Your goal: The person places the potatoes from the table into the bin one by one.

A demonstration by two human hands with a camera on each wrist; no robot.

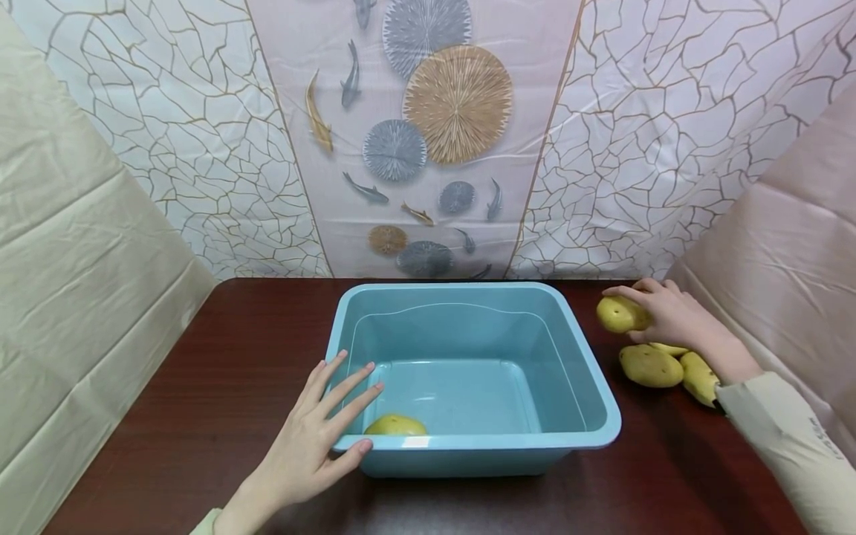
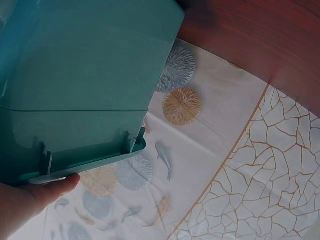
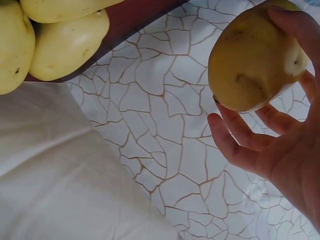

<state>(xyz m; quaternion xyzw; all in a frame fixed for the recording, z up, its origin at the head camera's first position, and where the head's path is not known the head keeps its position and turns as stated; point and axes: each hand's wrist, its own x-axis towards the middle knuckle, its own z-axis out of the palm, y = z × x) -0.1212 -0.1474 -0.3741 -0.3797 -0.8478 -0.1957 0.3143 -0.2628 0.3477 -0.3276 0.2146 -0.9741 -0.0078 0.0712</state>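
My right hand (image 1: 675,316) grips a yellow potato (image 1: 620,314) between thumb and fingers, above a small group of potatoes at the right. In the right wrist view the held potato (image 3: 257,57) shows a few dark spots. My left hand (image 1: 304,431), fingers spread and fairly straight, rests at the near left corner of a light blue plastic basin (image 1: 468,443). Its thumb (image 2: 62,186) lies along the basin's rim in the left wrist view. Inside the basin, by the near wall, sits one potato (image 1: 396,425), its lower part hidden by the rim.
Several potatoes (image 1: 650,366) lie close together on the dark red-brown table (image 1: 200,386), right of the basin and partly under my right forearm. Patterned cloth (image 1: 461,186) hangs behind the table's far edge, with plain beige cloth (image 1: 87,260) along the sides.
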